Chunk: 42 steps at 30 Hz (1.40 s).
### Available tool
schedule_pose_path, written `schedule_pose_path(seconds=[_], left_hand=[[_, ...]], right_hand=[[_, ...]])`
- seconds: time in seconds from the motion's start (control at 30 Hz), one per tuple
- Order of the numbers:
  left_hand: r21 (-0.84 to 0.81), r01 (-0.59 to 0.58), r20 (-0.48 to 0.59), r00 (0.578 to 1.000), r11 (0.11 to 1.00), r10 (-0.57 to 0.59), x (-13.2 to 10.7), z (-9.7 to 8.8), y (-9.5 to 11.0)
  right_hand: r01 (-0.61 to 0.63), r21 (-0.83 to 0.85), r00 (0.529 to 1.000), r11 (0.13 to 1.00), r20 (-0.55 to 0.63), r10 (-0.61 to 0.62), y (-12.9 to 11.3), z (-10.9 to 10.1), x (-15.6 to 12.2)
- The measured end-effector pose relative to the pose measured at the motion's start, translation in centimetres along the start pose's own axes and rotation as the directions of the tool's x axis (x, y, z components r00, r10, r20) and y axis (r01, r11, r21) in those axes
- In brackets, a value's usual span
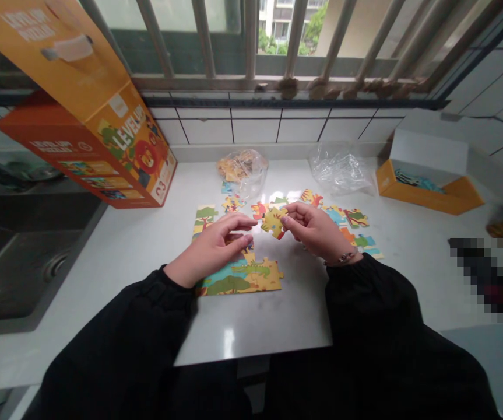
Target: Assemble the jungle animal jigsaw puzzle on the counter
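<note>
A yellow jigsaw puzzle piece (273,222) is pinched between the thumb and fingers of my right hand (315,228), held up over the counter. To its left, my left hand (216,245) has its thumb and fingers apart, its fingertips just short of that piece. Under and around my left hand lies a joined part of the puzzle (251,271), showing a green crocodile, a tree and blue water; my hand hides some of it. Several loose puzzle pieces (356,217) lie beyond and to the right of my right hand.
An orange puzzle box (140,151) stands open at the left, beside a dark sink (10,256). Near the tiled wall are a clear bag of pieces (242,166) and a crumpled clear bag (338,166). A smaller open box (430,186) holds bluish contents at the right.
</note>
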State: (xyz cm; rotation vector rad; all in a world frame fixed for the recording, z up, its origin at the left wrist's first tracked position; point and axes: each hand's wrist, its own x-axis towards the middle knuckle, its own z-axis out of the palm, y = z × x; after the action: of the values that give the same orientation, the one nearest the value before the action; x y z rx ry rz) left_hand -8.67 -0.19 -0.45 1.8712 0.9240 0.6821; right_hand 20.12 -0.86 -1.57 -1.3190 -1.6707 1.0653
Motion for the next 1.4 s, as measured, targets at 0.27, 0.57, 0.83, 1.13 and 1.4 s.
schedule_pose_path(seconds=[0.27,0.57,0.83,1.13,1.4], left_hand=[[0.565,-0.122,0.068,0.992,0.816,0.102,-0.1,-1.2,-1.7],[0.606,-0.104,0.14,0.99,0.789,0.023,-0.5,-2.5,-2.0],[0.601,-0.053,0.135,0.99,0.798,-0.035,-0.7,-3.7,-1.9],[0.629,-0.021,0.055,0.998,0.777,-0.018,-0.7,-3.2,-1.3],[0.653,-0.058,0.051,0.998,0.755,0.032,-0.5,-2.6,-1.4]], right_hand=[[-0.051,-0.258,0.999,0.965,-0.008,0.051,-0.1,-0.6,-0.2],[-0.011,-0.306,0.996,0.952,0.078,0.036,-0.4,-0.6,-0.1],[-0.021,-0.29,0.997,0.957,0.069,0.043,-0.3,-0.7,-0.2],[-0.036,-0.319,0.995,0.947,0.078,0.064,0.0,-0.5,-0.1],[0.019,-0.404,0.999,0.915,-0.034,-0.035,0.3,-0.3,-0.1]])
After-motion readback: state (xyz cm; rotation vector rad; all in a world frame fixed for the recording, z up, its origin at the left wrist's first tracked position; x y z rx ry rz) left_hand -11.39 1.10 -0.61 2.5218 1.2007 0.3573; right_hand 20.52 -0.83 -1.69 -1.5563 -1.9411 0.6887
